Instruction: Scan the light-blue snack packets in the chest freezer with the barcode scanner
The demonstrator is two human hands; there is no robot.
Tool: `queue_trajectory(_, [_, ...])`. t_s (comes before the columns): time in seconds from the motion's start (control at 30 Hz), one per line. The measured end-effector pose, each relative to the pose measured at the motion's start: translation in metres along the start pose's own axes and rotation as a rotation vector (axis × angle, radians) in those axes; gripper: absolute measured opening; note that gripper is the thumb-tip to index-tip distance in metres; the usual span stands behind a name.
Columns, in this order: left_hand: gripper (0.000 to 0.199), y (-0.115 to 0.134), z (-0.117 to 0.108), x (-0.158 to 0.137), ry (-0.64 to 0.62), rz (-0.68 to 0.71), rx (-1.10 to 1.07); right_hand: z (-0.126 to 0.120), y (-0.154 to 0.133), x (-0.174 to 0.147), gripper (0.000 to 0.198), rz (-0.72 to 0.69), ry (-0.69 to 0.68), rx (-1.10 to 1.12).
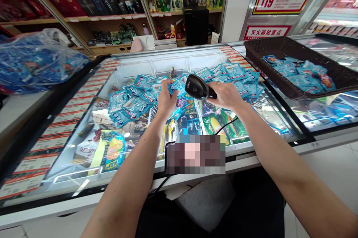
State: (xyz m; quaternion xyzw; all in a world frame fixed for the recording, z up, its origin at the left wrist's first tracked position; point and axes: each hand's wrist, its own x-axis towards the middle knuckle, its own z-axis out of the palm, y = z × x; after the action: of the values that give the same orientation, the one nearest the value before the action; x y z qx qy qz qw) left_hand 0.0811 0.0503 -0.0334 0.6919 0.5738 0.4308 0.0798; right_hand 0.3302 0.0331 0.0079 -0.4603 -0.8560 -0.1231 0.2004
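Note:
My right hand (226, 94) is wrapped round the handle of a black barcode scanner (196, 86), its head tilted toward the left. A black cord runs down from it. My left hand (167, 98) pinches a small blue packet (180, 85) beside the scanner's head; a barcode patch shows on the packet. Many similar blue packets (134, 104) lie heaped left of my hands, and more blue packets (235, 70) are spread behind and right of them. All of these rest on the glass-topped freezer (170, 64), above wrapped frozen goods.
A dark woven basket (288, 46) with several blue packets stands at the right. Clear plastic bags of blue packets (39, 59) sit at the left. A partly blurred device (195, 156) lies on the freezer's front edge. Shelves (106, 18) and a black box (195, 25) stand behind.

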Motion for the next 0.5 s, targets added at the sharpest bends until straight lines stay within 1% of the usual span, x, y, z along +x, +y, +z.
queue_trajectory(0.2, [0.037, -0.0017, 0.0004, 0.0006, 0.003, 0.006, -0.005, -0.0022, -0.0004, 0.0007, 0.036, -0.005, -0.026, -0.003])
queue_trajectory(0.37, [0.037, -0.0033, 0.0015, 0.0003, 0.004, 0.005, -0.014, -0.0016, -0.0003, 0.0007, 0.036, 0.003, -0.016, 0.013])
queue_trajectory(0.43, [0.038, -0.0032, 0.0015, 0.0001, 0.029, 0.002, -0.011, -0.0011, 0.0003, 0.0009, 0.036, 0.014, -0.003, 0.022])
queue_trajectory(0.5, [0.040, -0.0030, -0.0002, 0.0002, 0.050, 0.029, -0.002, -0.0011, 0.0012, 0.0012, 0.036, 0.029, 0.012, 0.027])
